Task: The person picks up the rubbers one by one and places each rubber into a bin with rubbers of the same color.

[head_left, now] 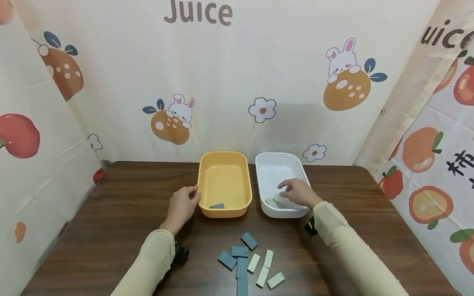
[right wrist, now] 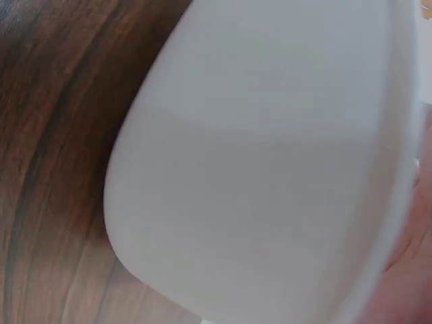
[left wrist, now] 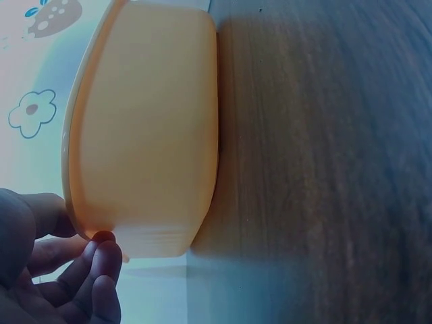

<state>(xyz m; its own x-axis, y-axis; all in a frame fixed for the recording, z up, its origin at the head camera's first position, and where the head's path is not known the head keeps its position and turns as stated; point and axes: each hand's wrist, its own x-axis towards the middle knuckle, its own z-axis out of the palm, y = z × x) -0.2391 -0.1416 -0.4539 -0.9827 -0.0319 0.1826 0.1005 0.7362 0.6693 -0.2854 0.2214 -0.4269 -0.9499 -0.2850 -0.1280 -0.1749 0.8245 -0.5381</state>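
My left hand (head_left: 182, 207) pinches the left rim of a yellow plastic bin (head_left: 222, 156); the left wrist view shows thumb and fingers at the edge of the bin (left wrist: 145, 128). One blue-grey block (head_left: 217, 206) lies at the near end inside it. My right hand (head_left: 300, 193) is over the white bin (head_left: 277, 156), fingers loosely bent, with no block visible in them. Below it in that bin lie several pale green blocks (head_left: 275, 202). The right wrist view is mostly the white bin's outer wall (right wrist: 256, 169), with only part of the palm showing.
On the brown wooden table (head_left: 139, 183), nearer me, lie several blue-grey blocks (head_left: 241, 267) and, to their right, several pale green blocks (head_left: 262, 276). A fruit-printed curtain (head_left: 223, 74) hangs behind the table and along both sides.
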